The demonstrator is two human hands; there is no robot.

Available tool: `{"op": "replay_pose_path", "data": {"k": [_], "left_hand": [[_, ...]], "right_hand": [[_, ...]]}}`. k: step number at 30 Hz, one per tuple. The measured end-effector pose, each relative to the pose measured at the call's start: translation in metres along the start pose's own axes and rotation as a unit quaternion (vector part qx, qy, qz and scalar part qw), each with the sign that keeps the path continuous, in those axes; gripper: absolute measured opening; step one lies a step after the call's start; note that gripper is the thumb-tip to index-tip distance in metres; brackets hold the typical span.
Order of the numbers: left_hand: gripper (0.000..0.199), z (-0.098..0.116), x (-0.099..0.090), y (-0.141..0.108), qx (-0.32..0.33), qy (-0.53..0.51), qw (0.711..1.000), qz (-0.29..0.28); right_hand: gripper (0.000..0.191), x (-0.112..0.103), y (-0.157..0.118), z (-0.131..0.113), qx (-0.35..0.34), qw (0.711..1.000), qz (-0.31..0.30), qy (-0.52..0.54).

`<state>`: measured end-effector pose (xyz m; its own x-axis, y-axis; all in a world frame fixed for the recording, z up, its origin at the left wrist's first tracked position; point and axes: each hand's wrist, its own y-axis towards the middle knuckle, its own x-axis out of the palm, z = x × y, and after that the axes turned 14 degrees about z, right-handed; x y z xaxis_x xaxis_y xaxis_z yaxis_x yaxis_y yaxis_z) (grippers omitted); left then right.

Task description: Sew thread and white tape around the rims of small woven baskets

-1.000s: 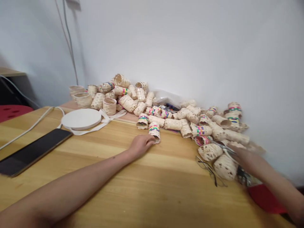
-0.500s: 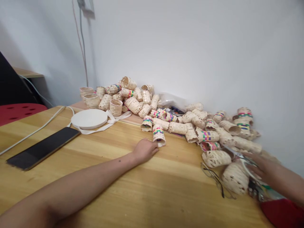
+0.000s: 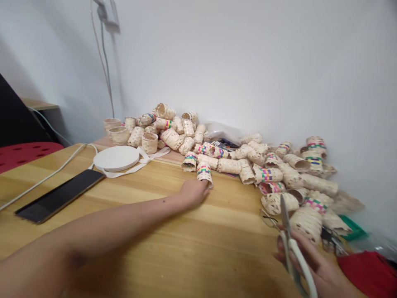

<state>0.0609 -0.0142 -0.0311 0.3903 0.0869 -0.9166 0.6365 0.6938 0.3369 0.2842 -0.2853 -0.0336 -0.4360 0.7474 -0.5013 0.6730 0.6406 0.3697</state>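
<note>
My left hand (image 3: pixel 194 193) reaches across the table to a small woven basket (image 3: pixel 204 173) with pink, green and blue bands. Its fingers are closed at the basket's open near end; some fingertips are hidden by the rim. My right hand (image 3: pixel 313 258) holds a pair of scissors (image 3: pixel 290 234) with white handles, low on the right. The blades point up and away and look closed together. Beyond both hands lies a heap of similar woven baskets (image 3: pixel 229 166), mostly pale, several with coloured strips.
Eyeglasses (image 3: pixel 268 218) lie beside the right hand. A red cloth (image 3: pixel 367 273) and a green-edged item (image 3: pixel 355 229) are at the right edge. To the left are a black phone (image 3: pixel 60 194) with a white cable and a white ribbon roll (image 3: pixel 116 158). A wall stands behind.
My right hand has brought the scissors from the heap down and left over the table. My left hand has closed in on the banded basket's rim.
</note>
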Motion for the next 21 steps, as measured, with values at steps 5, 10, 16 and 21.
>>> {"op": "replay_pose_path", "data": {"k": [5, 10, 16, 21], "left_hand": [[0.032, 0.009, 0.005, -0.002, -0.016, 0.027, 1.000, -0.002], [0.038, 0.012, 0.009, 0.001, -0.020, 0.030, 0.999, -0.007], [0.035, 0.021, 0.016, 0.012, -0.020, 0.021, 0.999, -0.027], [0.030, 0.017, 0.016, 0.007, -0.012, -0.013, 1.000, -0.023]], "right_hand": [[0.059, 0.047, -0.013, -0.018, 0.159, 0.941, -0.102, 0.282], [0.072, 0.054, -0.023, -0.038, 0.122, 0.933, -0.189, 0.283], [0.059, 0.051, -0.025, -0.068, 0.098, 0.953, -0.235, 0.162], [0.069, 0.065, -0.029, -0.075, 0.172, 0.930, -0.257, 0.199]]}}
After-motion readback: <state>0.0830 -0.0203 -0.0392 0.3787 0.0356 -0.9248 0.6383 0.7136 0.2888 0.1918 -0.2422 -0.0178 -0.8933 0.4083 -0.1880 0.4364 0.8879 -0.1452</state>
